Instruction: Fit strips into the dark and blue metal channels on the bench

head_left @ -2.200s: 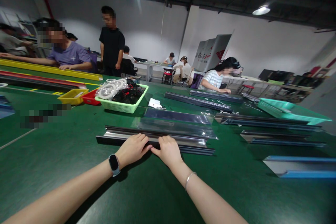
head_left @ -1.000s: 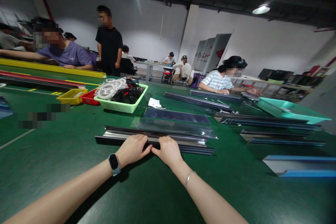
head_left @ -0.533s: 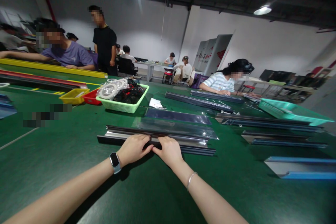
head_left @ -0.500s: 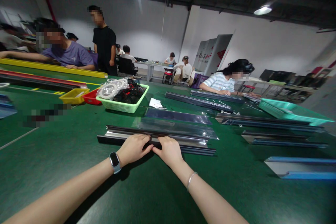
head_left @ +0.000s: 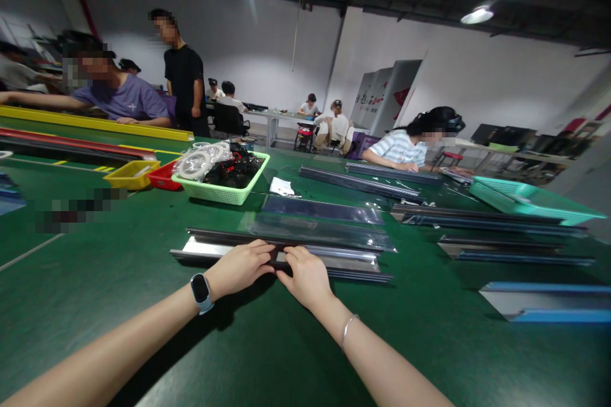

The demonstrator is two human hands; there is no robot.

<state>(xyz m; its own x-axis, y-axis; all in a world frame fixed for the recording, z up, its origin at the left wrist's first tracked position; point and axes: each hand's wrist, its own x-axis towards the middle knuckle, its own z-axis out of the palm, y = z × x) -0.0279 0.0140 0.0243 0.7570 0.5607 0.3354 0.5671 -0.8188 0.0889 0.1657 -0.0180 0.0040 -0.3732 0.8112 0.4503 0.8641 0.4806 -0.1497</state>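
A long dark channel-shaped metal profile (head_left: 351, 261) with a silvery inner face lies across the green table in front of me. My left hand (head_left: 243, 266) grips its near edge just left of the middle, fingers over the channel and thumb on the near side. Close beside it, my right hand (head_left: 308, 275) grips the same edge, fingers bent over the rim. Between the two hands a short stretch of the channel shows. Whether the profile is one length or two pieces meeting there, I cannot tell. Clear plastic strips (head_left: 315, 229) lie just behind it.
A light green basket (head_left: 224, 193) holds bagged white rings and black parts; yellow (head_left: 128, 174) and red (head_left: 165, 177) trays adjoin it. More profiles (head_left: 520, 253) lie at right, near a teal basket (head_left: 534, 202). Co-workers sit across the table on both sides.
The profile's left part has tilted and shifted slightly left, showing more of its silvery inside. My left hand has moved a little left with it; my right hand has hardly moved.
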